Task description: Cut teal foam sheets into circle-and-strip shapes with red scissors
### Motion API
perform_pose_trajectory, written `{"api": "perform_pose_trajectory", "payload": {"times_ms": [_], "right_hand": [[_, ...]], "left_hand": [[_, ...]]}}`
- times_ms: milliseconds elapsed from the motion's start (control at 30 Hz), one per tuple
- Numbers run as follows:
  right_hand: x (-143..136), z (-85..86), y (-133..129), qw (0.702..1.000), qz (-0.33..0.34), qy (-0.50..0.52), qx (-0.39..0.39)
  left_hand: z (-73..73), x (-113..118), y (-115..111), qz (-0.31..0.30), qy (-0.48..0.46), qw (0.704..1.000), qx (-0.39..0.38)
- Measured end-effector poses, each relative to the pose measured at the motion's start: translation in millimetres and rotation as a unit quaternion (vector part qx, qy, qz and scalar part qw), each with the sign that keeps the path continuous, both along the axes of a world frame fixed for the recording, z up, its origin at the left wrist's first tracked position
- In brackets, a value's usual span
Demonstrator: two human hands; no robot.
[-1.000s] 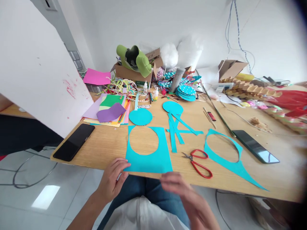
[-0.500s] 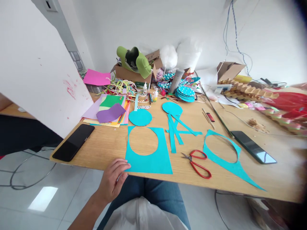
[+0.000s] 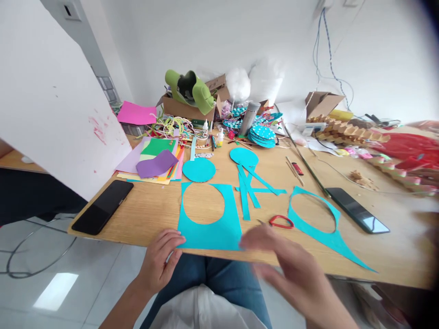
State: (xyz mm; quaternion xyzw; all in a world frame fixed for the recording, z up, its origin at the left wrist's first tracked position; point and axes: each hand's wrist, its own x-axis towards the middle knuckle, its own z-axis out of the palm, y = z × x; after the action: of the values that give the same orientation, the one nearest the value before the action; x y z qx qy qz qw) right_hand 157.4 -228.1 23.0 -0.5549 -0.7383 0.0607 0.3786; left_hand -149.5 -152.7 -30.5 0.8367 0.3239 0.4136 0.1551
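A turquoise sheet (image 3: 211,236) with a big round hole lies flat at the table's front edge. My left hand (image 3: 163,258) rests its fingertips on the sheet's lower left corner; its thumb stands apart, below the edge. Blurred by motion, my right hand (image 3: 286,265) hangs at the lower right corner, thumb and fingers spread, nothing between them. Behind it, red-handled scissors (image 3: 281,222) lie partly hidden. A turquoise disc (image 3: 199,170) lies beyond the sheet. Right of that are another disc (image 3: 244,156) and several turquoise strips (image 3: 244,196).
A cut-out turquoise offcut (image 3: 318,235) lies on the right beside a phone (image 3: 356,210). Another phone (image 3: 103,206) is at the left edge. Coloured paper (image 3: 156,164) is stacked behind. Glue bottles (image 3: 220,138), a grey flask (image 3: 250,118) and a cardboard box (image 3: 188,107) stand at the back.
My right hand has come into view from the lower right, reaching the sheet's right corner and covering part of the scissors. My left hand stays on the left corner.
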Motion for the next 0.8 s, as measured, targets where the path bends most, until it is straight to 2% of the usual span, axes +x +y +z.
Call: {"api": "perform_pose_trajectory", "payload": {"times_ms": [67, 167, 267, 367, 467, 567, 633, 667, 700, 733, 800], "right_hand": [[0.3, 1.2, 36.5, 0.989, -0.027, -0.14, -0.031], [2.9, -6.7, 71.2, 0.958, -0.036, -0.285, -0.001], [7.0, -18.2, 81.7, 0.932, -0.038, -0.36, -0.01], [10.2, -19.3, 83.2, 0.931, -0.05, -0.362, 0.002], [7.8, -1.7, 79.2, 0.961, -0.087, -0.251, 0.075], [-4.8, 31.3, 62.3, 0.988, -0.075, -0.063, 0.12], [-16.5, 53.3, 44.4, 0.994, -0.046, 0.05, 0.086], [-21.9, 61.8, 35.0, 0.993, -0.024, 0.104, 0.058], [-26.3, 67.6, 26.0, 0.987, -0.002, 0.156, 0.025], [-29.5, 70.5, 17.9, 0.976, -0.004, 0.217, 0.008], [-32.0, 68.2, 5.2, 0.946, 0.0, 0.318, -0.06]], "left_hand": [[1.5, 0.8, 0.1, 0.001, -0.002, 1.0, -0.005], [3.4, 2.1, 0.0, 0.001, -0.005, 1.0, -0.013], [4.0, 2.7, 0.1, 0.001, -0.009, 1.0, -0.014], [4.5, 2.4, 0.1, 0.007, -0.011, 1.0, -0.02], [7.6, 2.4, -2.0, 0.018, -0.028, 0.999, -0.015], [15.1, 6.2, -7.5, 0.054, -0.09, 0.994, -0.003], [21.9, 12.1, -11.8, 0.076, -0.149, 0.984, -0.055], [25.3, 15.8, -13.8, 0.073, -0.182, 0.974, -0.116], [28.6, 19.6, -15.5, 0.059, -0.219, 0.952, -0.203], [31.6, 23.2, -16.9, 0.033, -0.259, 0.919, -0.296], [36.1, 28.8, -18.9, -0.043, -0.335, 0.826, -0.452]]}}
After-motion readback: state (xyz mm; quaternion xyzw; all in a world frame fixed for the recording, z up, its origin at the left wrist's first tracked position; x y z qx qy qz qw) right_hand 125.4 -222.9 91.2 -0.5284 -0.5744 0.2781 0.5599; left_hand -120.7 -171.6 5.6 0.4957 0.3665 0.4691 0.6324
